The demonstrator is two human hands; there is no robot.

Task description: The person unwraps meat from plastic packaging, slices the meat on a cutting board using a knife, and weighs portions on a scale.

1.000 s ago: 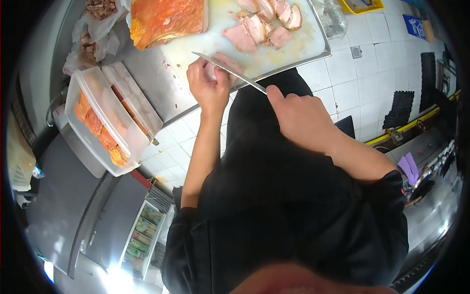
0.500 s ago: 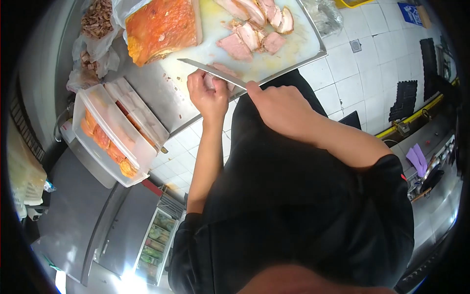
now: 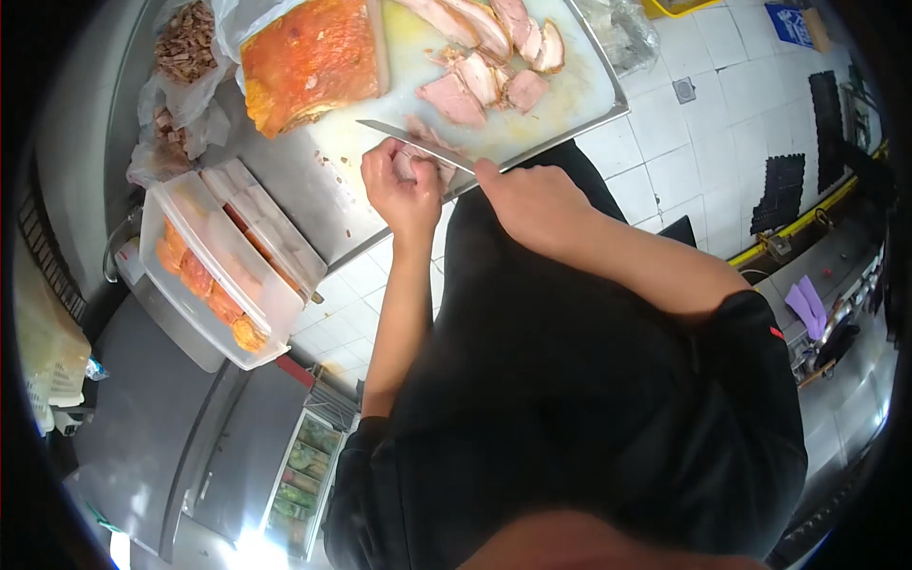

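Note:
My right hand (image 3: 537, 204) is wrapped round the handle of a knife (image 3: 415, 139), its blade pointing left across the near edge of the white cutting board (image 3: 579, 90). Right beside the blade, my left hand (image 3: 404, 190) grips a pale piece of meat (image 3: 418, 166) with curled fingers. Part of that piece is hidden by the blade and fingers. Farther back on the board lie several cut pork slices (image 3: 480, 81). A large slab of roast pork (image 3: 313, 62) with orange, crisp skin rests at the board's left.
Left of the board, a plastic container (image 3: 271, 323) holds orange-skinned meat pieces, with another container (image 3: 271, 223) alongside. Plastic bags of chopped meat (image 3: 185, 43) lie at the upper left. A steel table edge (image 3: 356, 249) runs near my body; white floor tiles (image 3: 627, 142) show to the right.
The knife blade has shifted slightly, its tip a little to the right and lower. Both hands keep their grips. The whole view has moved slightly.

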